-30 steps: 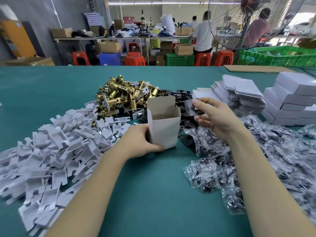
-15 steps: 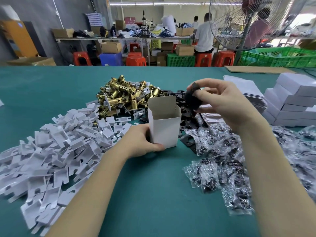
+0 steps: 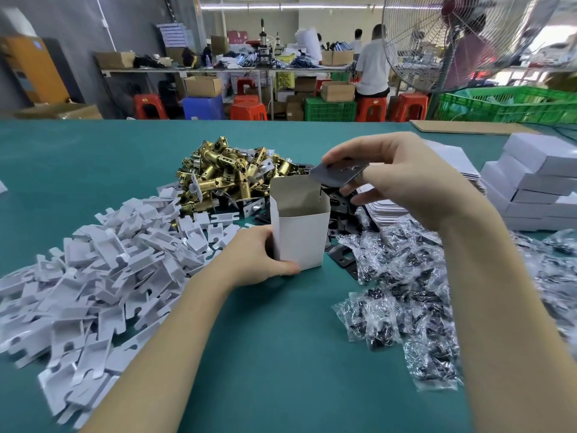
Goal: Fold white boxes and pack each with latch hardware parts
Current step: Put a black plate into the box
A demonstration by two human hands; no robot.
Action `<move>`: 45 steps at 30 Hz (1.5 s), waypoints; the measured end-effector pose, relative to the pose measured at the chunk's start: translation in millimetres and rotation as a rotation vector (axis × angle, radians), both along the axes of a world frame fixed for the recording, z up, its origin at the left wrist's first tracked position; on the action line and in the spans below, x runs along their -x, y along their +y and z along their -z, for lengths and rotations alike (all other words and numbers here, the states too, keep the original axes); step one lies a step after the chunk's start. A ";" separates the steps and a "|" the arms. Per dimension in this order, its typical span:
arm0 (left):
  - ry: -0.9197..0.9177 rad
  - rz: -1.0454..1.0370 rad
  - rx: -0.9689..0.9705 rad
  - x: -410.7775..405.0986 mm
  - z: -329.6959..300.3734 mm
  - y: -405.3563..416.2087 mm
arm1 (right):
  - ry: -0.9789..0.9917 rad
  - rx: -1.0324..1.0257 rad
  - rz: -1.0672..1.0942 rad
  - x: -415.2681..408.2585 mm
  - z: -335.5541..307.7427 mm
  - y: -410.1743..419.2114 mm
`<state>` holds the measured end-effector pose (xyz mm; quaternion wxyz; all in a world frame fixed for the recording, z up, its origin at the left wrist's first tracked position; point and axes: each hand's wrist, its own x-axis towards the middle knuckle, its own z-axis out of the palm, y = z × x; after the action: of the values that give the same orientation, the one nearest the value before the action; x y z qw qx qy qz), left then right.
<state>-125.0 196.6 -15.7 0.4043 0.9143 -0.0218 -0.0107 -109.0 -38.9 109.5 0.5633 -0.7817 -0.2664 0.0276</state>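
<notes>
No writing can be read on any box or part. The tabletop (image 3: 281,354) is covered in teal cloth and runs to a far edge, beyond which a workshop is seen: red stools (image 3: 248,110), green crates (image 3: 512,104), cardboard cartons, a cluttered bench and people standing with their backs turned. A large fan (image 3: 462,42) stands at the far right.

An open white box (image 3: 298,232) is stood upright near the middle of the tabletop, its long axis vertical and its mouth facing up, with the lid flap raised at the far side. Its lower left side is gripped by the left hand (image 3: 259,259), thumb on the front face. A dark flat plate (image 3: 338,174) is pinched by the right hand (image 3: 402,182) just above and right of the box mouth, lying nearly level, one corner pointing toward the flap.

White inserts (image 3: 87,276) are heaped toward the left edge, brass latches (image 3: 231,173) behind the box, bagged screws (image 3: 406,295) to the right, and closed boxes (image 3: 537,185) stacked at the right edge.
</notes>
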 end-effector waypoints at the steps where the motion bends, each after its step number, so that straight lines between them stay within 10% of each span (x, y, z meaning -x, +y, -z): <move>1: 0.001 -0.002 -0.002 0.0 0.4 0.2 | 0.029 0.018 -0.027 1.5 0.2 1.8; 22: -0.001 0.004 -0.016 2.1 -1.6 0.0 | -0.539 0.661 0.102 10.5 15.9 50.6; 45: 0.091 0.042 0.010 8.5 -15.1 3.4 | -0.520 0.450 0.235 -3.2 30.4 48.8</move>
<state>-133.5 200.0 -0.6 0.4090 0.9102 -0.0226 -0.0606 -105.8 9.9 79.1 0.2901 -0.8923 -0.2961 -0.1791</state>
